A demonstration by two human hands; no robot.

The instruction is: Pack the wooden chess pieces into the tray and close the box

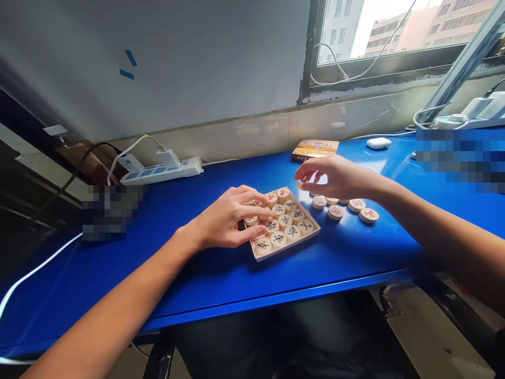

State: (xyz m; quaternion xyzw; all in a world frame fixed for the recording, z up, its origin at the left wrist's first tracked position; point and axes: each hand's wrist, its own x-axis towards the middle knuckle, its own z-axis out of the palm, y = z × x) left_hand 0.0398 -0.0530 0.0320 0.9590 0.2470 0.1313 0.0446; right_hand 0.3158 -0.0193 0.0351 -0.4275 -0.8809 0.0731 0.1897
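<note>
My left hand lies over the left side of a shallow white tray, its fingers apart across the pieces there. Rows of round wooden Chinese chess pieces fill the visible part of the tray, with black characters nearer me and red ones toward the back. My right hand hovers beyond the tray's right back corner, fingers curved and thumb close to the fingertips. A small pale edge shows between those tips, apparently one chess piece. Below that hand, several loose red-marked pieces lie on the blue table, some partly hidden.
A printed cardboard box stands at the table's back, by the wall. A white power strip with plugs lies at the back left. Farther right are a white earbud case and a second power strip. The blue table's front edge is near me.
</note>
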